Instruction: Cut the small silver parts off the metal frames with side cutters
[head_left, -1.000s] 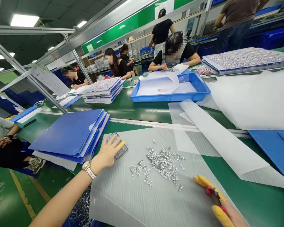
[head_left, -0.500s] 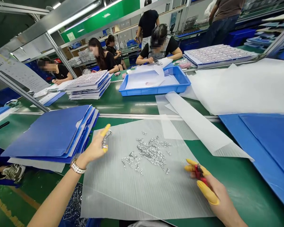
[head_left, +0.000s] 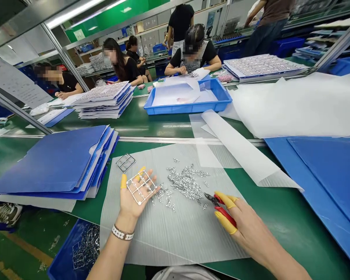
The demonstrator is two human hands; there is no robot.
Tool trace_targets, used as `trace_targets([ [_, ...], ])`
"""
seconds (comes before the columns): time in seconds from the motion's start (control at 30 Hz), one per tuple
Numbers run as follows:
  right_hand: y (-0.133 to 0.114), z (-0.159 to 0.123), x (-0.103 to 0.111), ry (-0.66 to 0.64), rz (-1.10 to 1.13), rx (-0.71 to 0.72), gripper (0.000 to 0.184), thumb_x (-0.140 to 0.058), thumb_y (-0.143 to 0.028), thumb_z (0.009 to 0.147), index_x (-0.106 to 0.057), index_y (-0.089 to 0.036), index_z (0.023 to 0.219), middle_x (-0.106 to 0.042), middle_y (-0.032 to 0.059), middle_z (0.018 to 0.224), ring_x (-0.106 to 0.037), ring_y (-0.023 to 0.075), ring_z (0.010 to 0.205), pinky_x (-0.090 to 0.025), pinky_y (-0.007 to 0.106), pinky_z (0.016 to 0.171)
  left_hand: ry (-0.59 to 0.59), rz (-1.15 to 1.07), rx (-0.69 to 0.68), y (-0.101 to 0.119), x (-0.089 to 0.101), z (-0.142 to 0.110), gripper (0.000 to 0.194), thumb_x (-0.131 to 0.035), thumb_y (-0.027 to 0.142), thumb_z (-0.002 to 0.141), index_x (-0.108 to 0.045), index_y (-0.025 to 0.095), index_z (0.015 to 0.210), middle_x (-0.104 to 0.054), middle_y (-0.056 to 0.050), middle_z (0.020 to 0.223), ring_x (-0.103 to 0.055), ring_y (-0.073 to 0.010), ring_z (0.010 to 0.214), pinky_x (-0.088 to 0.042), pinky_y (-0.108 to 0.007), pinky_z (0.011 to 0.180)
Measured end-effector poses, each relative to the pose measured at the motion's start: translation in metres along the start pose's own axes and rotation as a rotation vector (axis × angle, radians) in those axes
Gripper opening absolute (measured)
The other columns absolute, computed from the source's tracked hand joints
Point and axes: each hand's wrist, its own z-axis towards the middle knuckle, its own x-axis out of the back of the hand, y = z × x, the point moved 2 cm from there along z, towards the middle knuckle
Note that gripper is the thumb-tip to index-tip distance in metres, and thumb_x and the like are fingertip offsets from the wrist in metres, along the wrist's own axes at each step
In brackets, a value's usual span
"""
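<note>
My left hand (head_left: 135, 194) is palm up, with yellow covers on some fingertips. It holds a silver sprue frame (head_left: 141, 186) lying across the palm and fingers. A second, darker-looking sprue frame (head_left: 125, 162) rests on the translucent sheet (head_left: 169, 237), just beyond that hand. Red-handled nippers (head_left: 226, 214) are gripped in my right hand (head_left: 239, 217), whose fingers also wear yellow covers. Their jaws point left, close to the loose pile of small silver parts (head_left: 186, 182) on the sheet. Smaller clusters of these parts lie around the pile.
Blue folders (head_left: 55, 163) are stacked at left, and a blue bin (head_left: 67, 249) with sprue frames stands below the table edge. A rolled white sheet (head_left: 239, 147) and blue boards (head_left: 323, 171) lie at right. Across the table are a blue tray (head_left: 186, 109) and a seated co-worker (head_left: 192, 54).
My left hand has turned palm up and come nearer and right, showing the sprue frame flat. The second frame now shows where that hand was. My right hand has moved left with the nippers.
</note>
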Motion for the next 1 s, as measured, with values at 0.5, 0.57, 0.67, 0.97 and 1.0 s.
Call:
trace_targets([
  [0.5, -0.09, 0.081, -0.004, -0.043, -0.211, 0.132, 0.029, -0.052, -0.036, 0.082, -0.059, -0.018, 0.104, -0.059, 0.0065, 0.077, -0.056, 0.0222, 0.069, -0.039, 0.031, 0.06, 0.034, 0.163, -0.001, -0.058, -0.018, 0.022, 0.067, -0.033, 0.062, 0.083, -0.061, 0.008, 0.112, -0.065, -0.018, 0.11, -0.062, -0.0283, 0.094, -0.046, -0.039, 0.082],
  [0.57, -0.091, 0.084, -0.004, -0.08, -0.234, 0.115, 0.03, -0.05, -0.037, 0.084, -0.058, -0.018, 0.106, -0.06, 0.0069, 0.079, -0.057, 0.0234, 0.072, -0.039, 0.032, 0.062, 0.038, 0.202, -0.032, -0.06, -0.018, 0.022, 0.068, -0.032, 0.063, 0.083, -0.062, 0.009, 0.11, -0.065, -0.017, 0.111, -0.06, -0.0291, 0.101, -0.044, -0.04, 0.088],
  [0.67, -0.092, 0.086, -0.002, -0.124, -0.252, 0.083, 0.031, -0.048, -0.039, 0.086, -0.058, -0.018, 0.106, -0.061, 0.008, 0.081, -0.057, 0.0248, 0.077, -0.039, 0.033, 0.064, 0.036, 0.257, -0.065, -0.061, -0.02, 0.021, 0.067, -0.033, 0.064, 0.082, -0.064, 0.01, 0.107, -0.065, -0.017, 0.11, -0.057, -0.0297, 0.108, -0.04, -0.04, 0.095],
  [0.97, -0.097, 0.091, 0.002, -0.175, -0.272, 0.043, 0.029, -0.047, -0.041, 0.087, -0.06, -0.018, 0.098, -0.062, 0.0087, 0.082, -0.059, 0.0241, 0.077, -0.039, 0.032, 0.064, 0.039, 0.351, -0.142, -0.064, -0.021, 0.019, 0.066, -0.032, 0.064, 0.083, -0.065, 0.013, 0.109, -0.065, -0.014, 0.112, -0.052, -0.0297, 0.115, -0.036, -0.041, 0.1],
  [1.0, -0.097, 0.091, 0.002, -0.174, -0.274, 0.045, 0.029, -0.046, -0.041, 0.087, -0.06, -0.018, 0.099, -0.062, 0.0085, 0.082, -0.059, 0.0239, 0.076, -0.039, 0.032, 0.063, 0.033, 0.366, -0.15, -0.064, -0.021, 0.018, 0.066, -0.031, 0.064, 0.083, -0.065, 0.013, 0.109, -0.065, -0.014, 0.113, -0.052, -0.0296, 0.116, -0.035, -0.041, 0.101],
])
